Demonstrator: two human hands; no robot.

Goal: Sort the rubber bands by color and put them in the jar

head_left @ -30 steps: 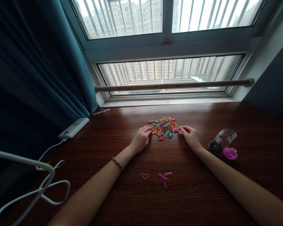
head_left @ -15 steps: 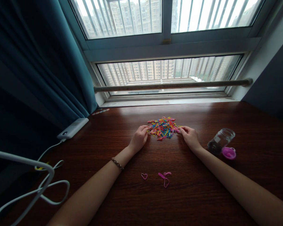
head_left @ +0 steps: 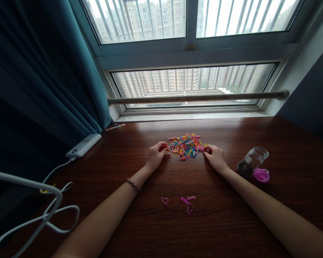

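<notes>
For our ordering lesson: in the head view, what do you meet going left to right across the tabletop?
White device, bracelet, left hand, colourful pile of small loops, right hand, glass jar.

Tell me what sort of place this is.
Probably a room in a home, perhaps in an apartment block: a blue curtain hangs beside a large window, high-rise buildings show outside, and a dark wooden surface lies just inside it.

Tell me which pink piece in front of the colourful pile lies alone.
The heart-shaped loop at left; the other three pink pieces cluster together to its right.
</notes>
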